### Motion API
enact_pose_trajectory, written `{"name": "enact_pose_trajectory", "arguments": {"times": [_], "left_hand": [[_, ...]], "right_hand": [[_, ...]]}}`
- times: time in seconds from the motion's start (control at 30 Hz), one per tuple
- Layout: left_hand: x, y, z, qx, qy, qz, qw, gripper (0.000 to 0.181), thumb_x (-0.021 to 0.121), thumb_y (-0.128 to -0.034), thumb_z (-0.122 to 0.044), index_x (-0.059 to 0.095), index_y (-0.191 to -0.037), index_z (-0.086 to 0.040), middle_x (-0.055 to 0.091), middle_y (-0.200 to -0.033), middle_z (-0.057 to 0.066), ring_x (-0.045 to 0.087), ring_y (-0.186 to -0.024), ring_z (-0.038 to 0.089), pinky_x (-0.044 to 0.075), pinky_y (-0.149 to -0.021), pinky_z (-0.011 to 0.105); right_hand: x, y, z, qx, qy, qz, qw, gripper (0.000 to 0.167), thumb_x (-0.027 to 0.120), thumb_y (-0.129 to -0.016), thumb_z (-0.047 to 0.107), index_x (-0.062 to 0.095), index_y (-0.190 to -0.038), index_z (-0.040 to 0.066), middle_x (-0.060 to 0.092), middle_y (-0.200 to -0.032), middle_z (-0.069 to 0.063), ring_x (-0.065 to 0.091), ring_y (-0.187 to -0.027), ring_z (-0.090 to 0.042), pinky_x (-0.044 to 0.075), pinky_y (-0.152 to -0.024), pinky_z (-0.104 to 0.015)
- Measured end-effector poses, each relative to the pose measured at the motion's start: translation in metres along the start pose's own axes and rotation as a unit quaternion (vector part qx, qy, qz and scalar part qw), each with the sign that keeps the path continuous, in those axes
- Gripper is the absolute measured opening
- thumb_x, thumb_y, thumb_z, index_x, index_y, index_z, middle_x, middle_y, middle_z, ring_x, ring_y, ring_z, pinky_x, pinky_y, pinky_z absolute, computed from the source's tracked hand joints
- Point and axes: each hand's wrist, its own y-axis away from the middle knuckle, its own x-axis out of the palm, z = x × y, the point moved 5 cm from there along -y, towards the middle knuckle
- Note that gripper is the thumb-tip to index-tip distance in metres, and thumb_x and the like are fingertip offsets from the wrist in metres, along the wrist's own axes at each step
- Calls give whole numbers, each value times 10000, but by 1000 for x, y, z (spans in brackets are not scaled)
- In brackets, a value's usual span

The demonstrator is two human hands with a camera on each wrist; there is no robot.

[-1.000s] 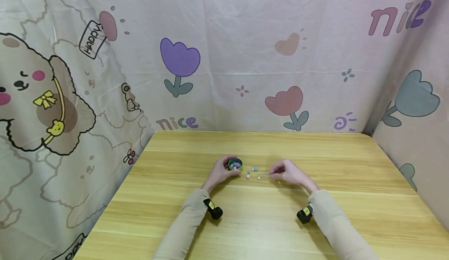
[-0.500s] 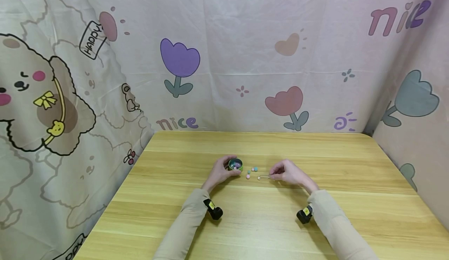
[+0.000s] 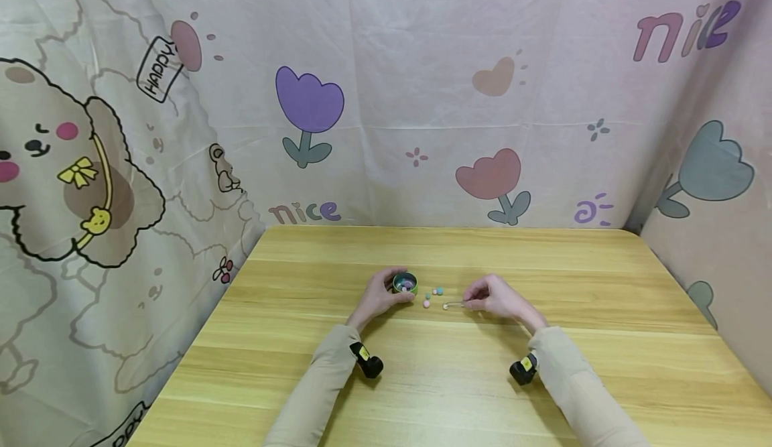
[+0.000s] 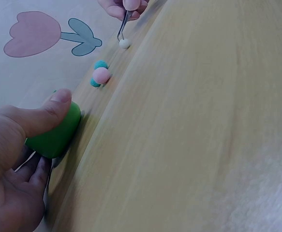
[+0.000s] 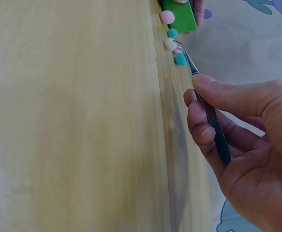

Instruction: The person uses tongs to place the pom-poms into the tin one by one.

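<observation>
On the table (image 3: 434,393), the left hand (image 3: 378,294) grips a green container (image 4: 58,137); the right hand (image 3: 498,296) pinches tweezers (image 5: 220,141) at a white ball (image 4: 125,44)

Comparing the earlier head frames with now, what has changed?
Very little: the tweezers in the right hand seem to have dipped slightly at the white ball; whether they grip it is unclear. No release shows. The left hand still holds the green container, and the pink balls and teal balls stayed put.

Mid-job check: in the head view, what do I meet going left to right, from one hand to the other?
Left hand, green container, front pink ball, larger blue ball, white ball, tweezers, right hand.
</observation>
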Motion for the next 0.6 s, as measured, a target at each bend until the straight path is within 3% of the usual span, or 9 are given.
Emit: {"name": "enact_pose_trajectory", "arguments": {"times": [0.6], "left_hand": [[0,0,-1,-10,34,-1,10000,635,830,-808,-54,555,-1373,40,611,-1363,244,585,-1290,408,456,-1154,501]], "right_hand": [[-3,1,0,76,-29,-95,9999,87,727,-890,54,750,-934,-17,746,-860,-144,575,-697,-34,492,-610,-167]]}}
